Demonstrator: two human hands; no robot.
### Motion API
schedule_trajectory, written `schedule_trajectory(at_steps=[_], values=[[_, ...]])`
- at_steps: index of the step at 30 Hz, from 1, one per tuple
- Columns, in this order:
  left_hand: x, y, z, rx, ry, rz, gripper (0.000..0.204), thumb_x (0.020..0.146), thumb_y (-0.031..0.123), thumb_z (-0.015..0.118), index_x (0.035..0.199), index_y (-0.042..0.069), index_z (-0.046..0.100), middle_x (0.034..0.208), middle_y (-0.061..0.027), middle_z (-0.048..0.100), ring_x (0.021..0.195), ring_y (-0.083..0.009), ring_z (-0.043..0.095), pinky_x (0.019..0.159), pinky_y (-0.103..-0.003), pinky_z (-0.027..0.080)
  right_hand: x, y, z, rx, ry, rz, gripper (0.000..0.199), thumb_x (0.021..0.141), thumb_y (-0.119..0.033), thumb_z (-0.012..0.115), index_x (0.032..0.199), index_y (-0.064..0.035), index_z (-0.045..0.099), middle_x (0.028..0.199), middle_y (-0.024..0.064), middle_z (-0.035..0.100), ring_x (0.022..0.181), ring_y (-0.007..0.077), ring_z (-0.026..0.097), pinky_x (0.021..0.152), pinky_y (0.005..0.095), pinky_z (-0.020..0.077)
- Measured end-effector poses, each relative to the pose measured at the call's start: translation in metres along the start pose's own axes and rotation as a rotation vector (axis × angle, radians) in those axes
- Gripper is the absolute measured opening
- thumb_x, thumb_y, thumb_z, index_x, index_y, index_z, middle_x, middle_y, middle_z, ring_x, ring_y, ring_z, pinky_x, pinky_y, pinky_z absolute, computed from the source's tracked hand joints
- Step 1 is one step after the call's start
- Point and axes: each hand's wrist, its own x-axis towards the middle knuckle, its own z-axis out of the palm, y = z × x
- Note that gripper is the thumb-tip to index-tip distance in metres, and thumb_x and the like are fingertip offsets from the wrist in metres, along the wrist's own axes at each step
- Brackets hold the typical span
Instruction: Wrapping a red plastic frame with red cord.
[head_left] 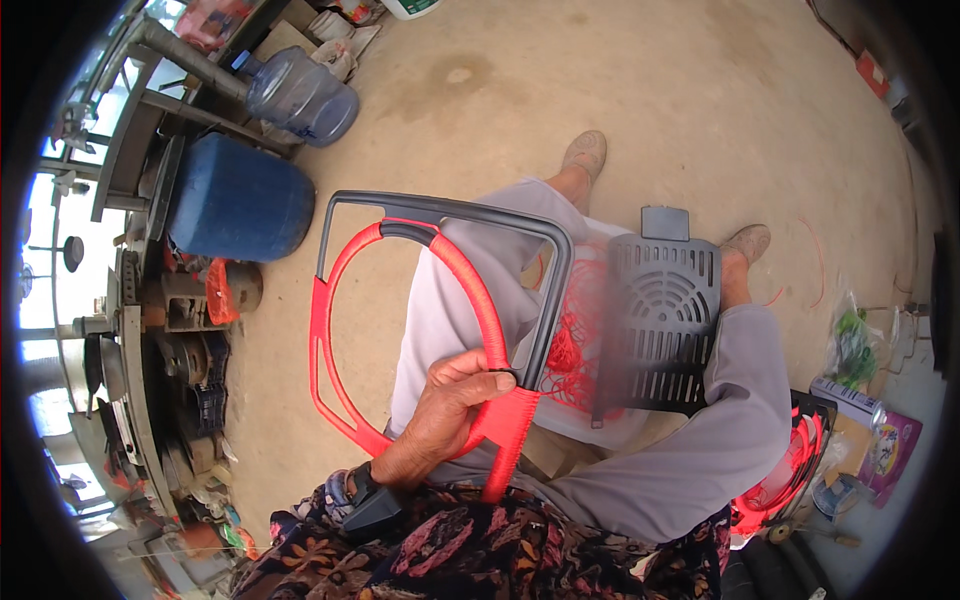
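My left hand (440, 415) is closed, thumb on top, on the lower corner of a frame (447, 212). This frame has a black bent outer bar and an inner ring wrapped in red cord (470, 270). A solid patch of red wrapping (510, 420) lies beside my thumb, and one red end runs down to my lap. My right hand does not show. To the right of the frame, a black slotted plate (665, 300) with a tab rests over a whitish see-through tub (605, 432) between my legs. Tangled red cord (567, 350) fills part of the tub.
At left stand a blue plastic drum (240, 197), a clear water jug (305, 97) and a cluttered metal rack (140, 360). By my right leg are more red-wrapped pieces (790, 465), a purple box (893, 455) and a plastic bag with something green (855, 340). A loose red strand (820, 260) lies on the floor.
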Motion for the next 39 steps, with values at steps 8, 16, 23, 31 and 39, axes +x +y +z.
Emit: schedule_trajectory(at_steps=[8,16,23,31,39], values=[[-0.002,0.002,-0.005,-0.052,-0.049,-0.025,0.010,0.083,-0.002,0.062,0.093,-0.001,0.063,0.081,-0.0049,0.065,0.072,-0.0115,0.063,0.067,-0.026,0.053,-0.006,-0.007,-0.014,-0.033,0.087,-0.019,0.032,0.093,-0.016,0.054,0.121,-0.0027,0.056,0.095,0.0049,0.064,0.085,0.0131,0.059,0.075,0.0243,0.0462],[0.007,-0.002,0.004,0.026,-0.024,0.007,0.012,0.081,-0.003,0.062,0.093,-0.002,0.062,0.079,-0.0045,0.064,0.069,-0.0108,0.062,0.066,-0.026,0.051,-0.024,-0.002,-0.038,-0.011,0.171,-0.015,0.032,0.093,-0.018,0.053,0.121,-0.0028,0.056,0.093,0.0053,0.064,0.083,0.0138,0.059,0.074,0.0239,0.0463],[0.002,-0.006,0.009,0.080,0.034,0.033,0.010,0.081,-0.001,0.062,0.090,-0.002,0.061,0.077,-0.0042,0.063,0.067,-0.0111,0.061,0.065,-0.026,0.052,-0.008,-0.007,-0.052,-0.007,0.186,-0.015,0.032,0.093,-0.019,0.053,0.120,-0.0029,0.056,0.091,0.0056,0.064,0.081,0.0144,0.060,0.072,0.0236,0.0464],[0.003,-0.006,0.005,0.046,-0.008,0.028,0.009,0.082,0.000,0.061,0.090,-0.001,0.061,0.078,-0.0045,0.063,0.066,-0.0112,0.061,0.065,-0.026,0.052,-0.027,-0.021,-0.073,-0.043,0.233,-0.063,0.032,0.093,-0.020,0.053,0.120,-0.0031,0.056,0.088,0.0060,0.064,0.079,0.0151,0.060,0.070,0.0232,0.0466],[0.003,0.006,-0.007,-0.032,-0.025,0.028,0.009,0.082,-0.002,0.060,0.091,-0.001,0.061,0.078,-0.0041,0.063,0.067,-0.0117,0.062,0.065,-0.027,0.053,-0.065,-0.100,-0.088,-0.160,0.205,-0.227,0.032,0.094,-0.021,0.052,0.120,-0.0032,0.056,0.086,0.0064,0.064,0.076,0.0158,0.061,0.068,0.0229,0.0467]])
